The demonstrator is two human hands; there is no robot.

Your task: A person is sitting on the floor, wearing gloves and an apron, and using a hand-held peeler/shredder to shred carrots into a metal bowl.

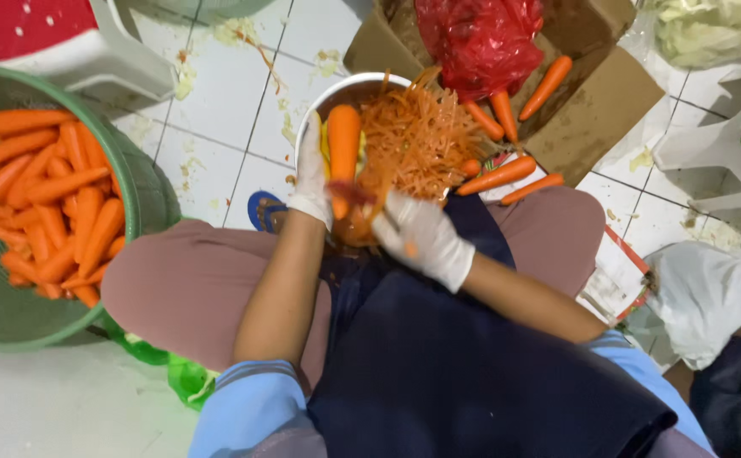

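Note:
My left hand [312, 174], in a white glove, grips a peeled carrot [343, 144] and holds it lengthwise over a white bowl [337, 92]. The bowl holds a heap of orange carrot shreds [417, 136]. My right hand [426, 237], also in a white glove, is closed near the carrot's near end on a small tool that is mostly hidden by the fingers. Both hands work above my lap, over a dark blue apron [438, 356].
A green basket [146, 191] full of whole carrots [52, 199] sits at my left. Loose carrots [506, 174] lie by a cardboard box [595, 110] with a red plastic bag [481, 38]. White plastic bags [710, 288] lie right; a white stool [91, 59] stands far left on the tiled floor.

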